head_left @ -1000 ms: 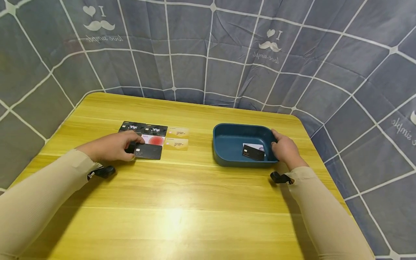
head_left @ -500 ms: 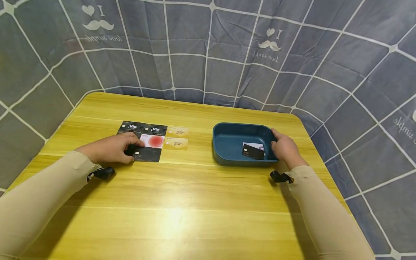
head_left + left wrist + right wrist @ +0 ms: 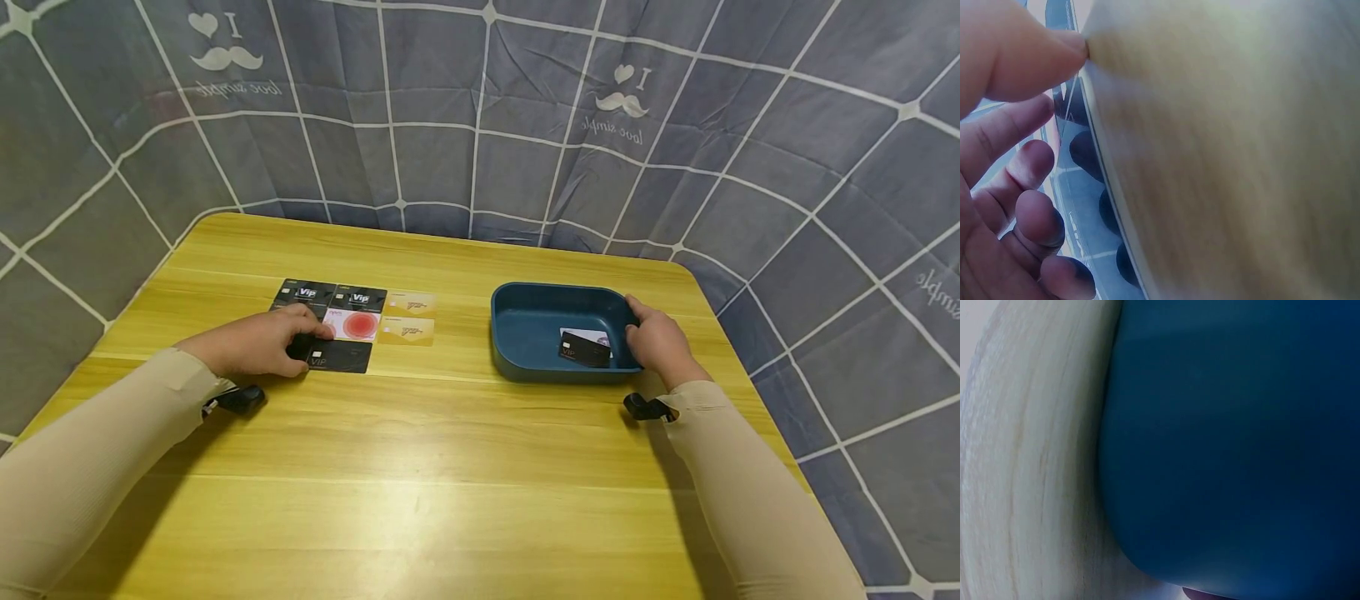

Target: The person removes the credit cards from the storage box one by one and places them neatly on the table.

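At the left of the table, my left hand [image 3: 258, 340] holds the left end of a black VIP card [image 3: 341, 357] lying flat, thumb at its lower corner and index finger near its upper edge. In the left wrist view the thumb [image 3: 1035, 56] meets a glossy dark edge, with the other fingers curled. A white card with a red circle [image 3: 352, 326] lies directly above it. My right hand [image 3: 663, 343] grips the right end of a dark blue tub [image 3: 517, 367], which fills most of the right wrist view. Inside it, a black card [image 3: 585, 350] overlaps a pale card [image 3: 596, 336].
Two black Vip cards [image 3: 360, 298] lie side by side in the top row, the left one partly behind my hand. Gold cards [image 3: 407, 332] are stacked in a column to their right. A grey checked curtain [image 3: 442, 158] encloses the wooden table [image 3: 420, 458].
The black VIP card has shifted slightly left and down, uncovering more of the red-circle card and lining up beneath it. My left hand moved little; the right hand and tub stay put.
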The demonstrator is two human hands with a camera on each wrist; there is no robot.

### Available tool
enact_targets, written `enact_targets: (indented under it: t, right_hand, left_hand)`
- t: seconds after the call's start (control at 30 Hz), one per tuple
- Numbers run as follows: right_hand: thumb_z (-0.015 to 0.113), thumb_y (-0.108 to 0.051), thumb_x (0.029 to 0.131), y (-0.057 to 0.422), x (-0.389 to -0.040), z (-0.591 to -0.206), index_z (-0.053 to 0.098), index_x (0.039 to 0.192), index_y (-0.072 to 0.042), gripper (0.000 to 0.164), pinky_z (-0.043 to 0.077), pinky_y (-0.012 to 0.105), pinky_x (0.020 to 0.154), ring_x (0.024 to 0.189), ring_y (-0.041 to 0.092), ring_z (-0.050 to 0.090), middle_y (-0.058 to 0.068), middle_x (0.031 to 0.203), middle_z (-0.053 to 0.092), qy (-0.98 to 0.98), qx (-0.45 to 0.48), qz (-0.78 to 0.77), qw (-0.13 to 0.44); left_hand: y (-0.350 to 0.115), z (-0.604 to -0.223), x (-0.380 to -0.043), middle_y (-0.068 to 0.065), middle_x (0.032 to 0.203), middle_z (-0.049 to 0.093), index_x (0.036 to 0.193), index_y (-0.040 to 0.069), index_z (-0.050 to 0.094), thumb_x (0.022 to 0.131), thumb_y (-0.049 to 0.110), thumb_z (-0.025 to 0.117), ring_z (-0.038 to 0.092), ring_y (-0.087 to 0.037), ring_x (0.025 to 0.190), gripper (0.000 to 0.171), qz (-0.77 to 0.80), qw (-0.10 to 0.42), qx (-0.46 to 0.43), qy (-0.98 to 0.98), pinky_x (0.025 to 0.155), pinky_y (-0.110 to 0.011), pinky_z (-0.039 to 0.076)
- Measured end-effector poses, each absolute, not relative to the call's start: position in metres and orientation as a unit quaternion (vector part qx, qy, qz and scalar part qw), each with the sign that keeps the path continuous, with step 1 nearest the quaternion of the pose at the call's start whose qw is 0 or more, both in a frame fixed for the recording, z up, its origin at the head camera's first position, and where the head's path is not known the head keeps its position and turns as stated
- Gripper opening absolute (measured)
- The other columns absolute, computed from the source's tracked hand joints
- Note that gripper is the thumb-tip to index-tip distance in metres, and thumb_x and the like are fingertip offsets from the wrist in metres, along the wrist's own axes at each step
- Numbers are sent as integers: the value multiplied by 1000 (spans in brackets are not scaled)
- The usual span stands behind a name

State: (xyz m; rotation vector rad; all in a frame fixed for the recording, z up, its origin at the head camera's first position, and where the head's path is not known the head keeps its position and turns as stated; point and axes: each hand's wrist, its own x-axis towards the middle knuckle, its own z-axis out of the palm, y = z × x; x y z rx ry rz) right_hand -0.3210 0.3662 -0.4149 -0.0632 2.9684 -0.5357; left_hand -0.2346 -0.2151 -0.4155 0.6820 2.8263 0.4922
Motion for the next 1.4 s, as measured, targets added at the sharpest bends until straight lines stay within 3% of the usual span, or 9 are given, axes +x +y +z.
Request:
enact_targets:
  t: [0.4, 1.4]
  right_hand:
    - [42, -16, 110, 367, -321, -414, 21, 169, -12, 63, 37, 66, 117, 148, 55, 37, 32, 164, 35, 981, -20, -181, 61]
    - [41, -16, 110, 368, -322, -415, 20, 170, -14, 63, 41, 65, 114, 148, 54, 38, 30, 165, 34, 979, -13, -191, 68]
  left_hand:
    - [-214, -415, -235, -7, 128, 59, 132, 20, 72, 86, 21, 81, 58, -27, 112, 47, 161, 97, 224, 956, 102, -52, 50]
    - [-215, -417, -238, -2, 124, 60, 133, 23, 72, 89, 26, 82, 57, -23, 108, 46, 155, 98, 220, 958, 98, -46, 50]
